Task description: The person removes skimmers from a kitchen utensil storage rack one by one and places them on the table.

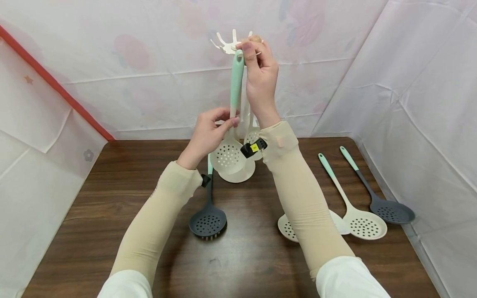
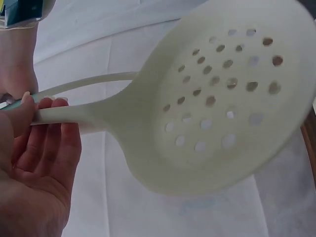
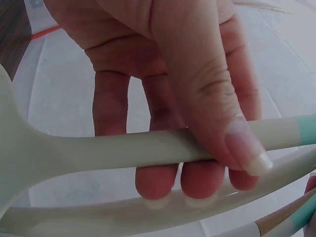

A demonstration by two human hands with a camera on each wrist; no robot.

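both hands, left hand (image 1: 206,134) and right hand (image 1: 261,76), grip cream skimmer (image 1: 228,155)

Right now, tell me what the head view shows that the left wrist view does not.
Only the head view shows the rack, the right hand pinching the handle top, the wooden table and the dark skimmer lying on it. Only the left wrist view shows the cream skimmer bowl's holes close up. Both show the left hand holding that skimmer's neck.
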